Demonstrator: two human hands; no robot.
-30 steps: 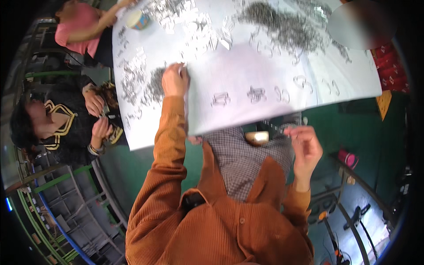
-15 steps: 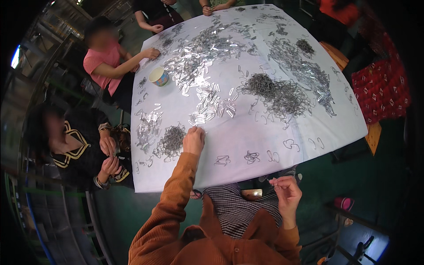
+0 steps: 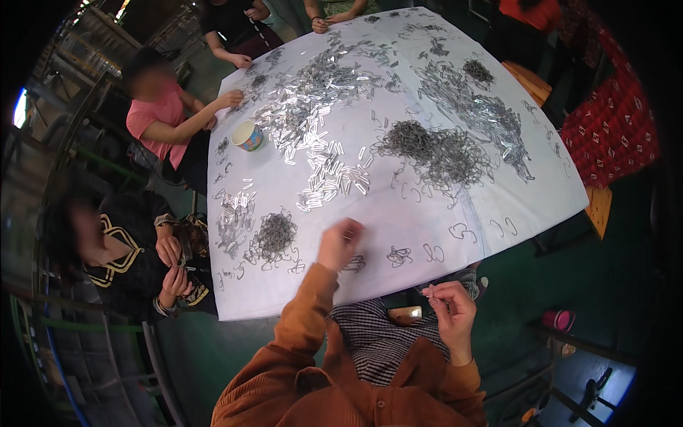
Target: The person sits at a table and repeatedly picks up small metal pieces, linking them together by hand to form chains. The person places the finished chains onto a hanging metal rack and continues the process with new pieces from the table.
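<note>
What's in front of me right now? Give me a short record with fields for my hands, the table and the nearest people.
left hand: over the table, beside a small wire cluster; blurred, grip unclear
right hand: fingertips pinched, at the near table edge; anything held too small to tell
table: white-covered
on it: shiny flat pieces, dark wire pile, cup
people: one in pink, one in black, both left

Left hand [image 3: 340, 244] blurred over white table [image 3: 413, 224], right hand [image 3: 454, 314] pinching a tiny piece [image 3: 428, 291], silvery metal pieces [image 3: 331, 171], paper cup [image 3: 247, 136]
</note>
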